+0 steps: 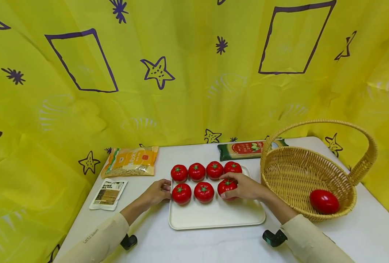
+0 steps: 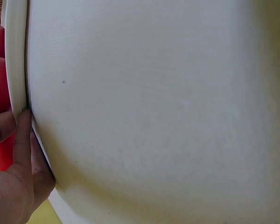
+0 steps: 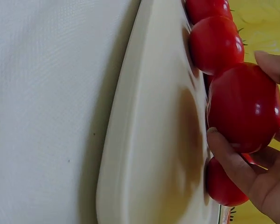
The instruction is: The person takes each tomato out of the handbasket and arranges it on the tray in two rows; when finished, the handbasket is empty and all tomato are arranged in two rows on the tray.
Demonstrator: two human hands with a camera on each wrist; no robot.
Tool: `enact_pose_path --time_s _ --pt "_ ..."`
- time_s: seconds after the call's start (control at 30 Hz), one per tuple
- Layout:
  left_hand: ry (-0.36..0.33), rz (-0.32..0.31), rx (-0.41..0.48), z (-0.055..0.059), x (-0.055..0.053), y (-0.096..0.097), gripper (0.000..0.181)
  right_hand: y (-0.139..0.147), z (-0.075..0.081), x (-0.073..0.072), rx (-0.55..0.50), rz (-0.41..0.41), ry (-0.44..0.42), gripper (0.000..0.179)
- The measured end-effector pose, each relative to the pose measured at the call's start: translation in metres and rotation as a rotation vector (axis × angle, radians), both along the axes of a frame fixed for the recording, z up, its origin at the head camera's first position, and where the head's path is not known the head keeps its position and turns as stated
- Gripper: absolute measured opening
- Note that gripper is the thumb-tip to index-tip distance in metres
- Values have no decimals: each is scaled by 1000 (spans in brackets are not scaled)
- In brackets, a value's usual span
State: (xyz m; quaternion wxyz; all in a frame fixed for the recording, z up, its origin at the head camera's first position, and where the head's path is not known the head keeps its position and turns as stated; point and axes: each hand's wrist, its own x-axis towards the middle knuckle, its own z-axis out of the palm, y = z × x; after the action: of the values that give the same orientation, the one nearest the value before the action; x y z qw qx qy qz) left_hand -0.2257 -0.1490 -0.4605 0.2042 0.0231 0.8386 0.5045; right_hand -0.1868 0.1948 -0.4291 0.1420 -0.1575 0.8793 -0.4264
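A cream rectangular tray [image 1: 214, 218] lies on the white table, with several red tomatoes in two rows on its far half. My left hand [image 1: 156, 192] is at the tray's left side; in the left wrist view its thumb and fingers [image 2: 23, 140] pinch the rim. The right hand [image 1: 248, 187] grips the tomato [image 1: 226, 185] at the right end of the front row, thumb on the near side. In the right wrist view that tomato [image 3: 245, 107] sits among the curled fingers, close above the tray. Two front-row tomatoes, one in the middle [image 1: 204, 192], stand to its left.
At the right stands a wicker basket [image 1: 289, 164] with a tall handle, holding a dark red oval object [image 1: 324, 201]. A green-and-red packet [image 1: 247, 149] lies behind the tray. To the left are a yellow grain bag [image 1: 132, 160] and a small white pouch [image 1: 108, 194].
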Motion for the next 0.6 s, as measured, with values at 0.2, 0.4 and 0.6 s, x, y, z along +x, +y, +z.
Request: enact_pose_path --time_s 0.2,0.4,0.6 --pt "-6 -3 4 1 0 0 50 -3 -4 0 -2 -15 -9 57" --pt "-3 -6 0 1 0 -1 50 -8 -7 0 28 -31 24 56" --pt "-1 -17 16 0 0 -1 51 -10 -7 -1 44 -49 35 60"
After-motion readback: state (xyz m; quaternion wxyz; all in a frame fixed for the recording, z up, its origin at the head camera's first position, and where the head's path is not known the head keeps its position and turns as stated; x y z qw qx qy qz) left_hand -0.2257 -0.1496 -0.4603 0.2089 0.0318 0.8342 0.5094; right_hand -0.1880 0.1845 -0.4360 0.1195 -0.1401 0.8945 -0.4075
